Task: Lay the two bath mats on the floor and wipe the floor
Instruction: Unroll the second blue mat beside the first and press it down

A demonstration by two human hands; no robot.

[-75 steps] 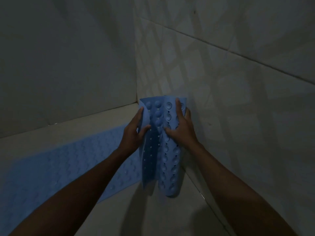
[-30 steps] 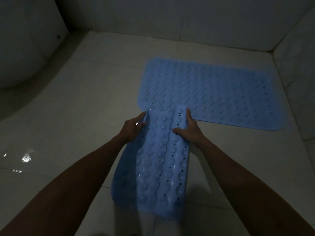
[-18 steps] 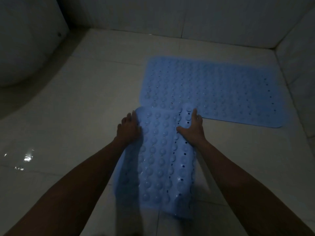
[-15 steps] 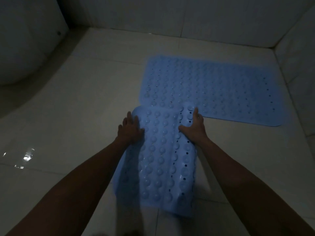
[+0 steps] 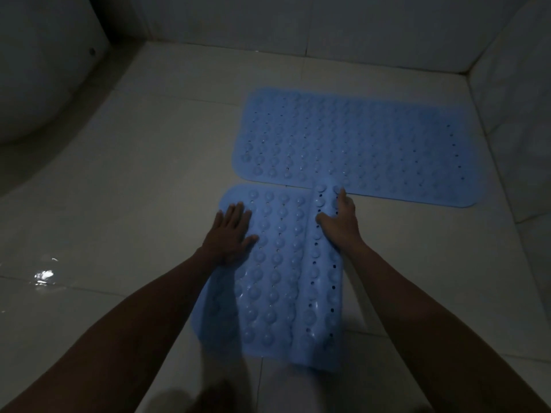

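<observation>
Two blue mats (image 5: 280, 263) on dim tiled floor (image 5: 134, 189); left hand (image 5: 231, 231) flat, right hand (image 5: 341, 222) gripping fold.

White curved fixture (image 5: 44, 73) — tiled walls (image 5: 328, 22)

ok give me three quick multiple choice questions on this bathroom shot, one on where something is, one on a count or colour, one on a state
1. Where does the flat far mat lie?
A. Beyond the near mat, toward the corner of the walls
B. Under the left hand
C. Draped over the white fixture

2. How many blue mats show?
A. One
B. Two
C. Three

3. What state is the near mat in?
A. Fully flat
B. Rolled tight
C. Left side flat, right edge still curled up

Answers: 1 A, it lies farther along the floor, by the walls. 2 B, two blue mats are in view. 3 C, the left hand presses flat while the right hand has its grip on a raised fold.
</observation>
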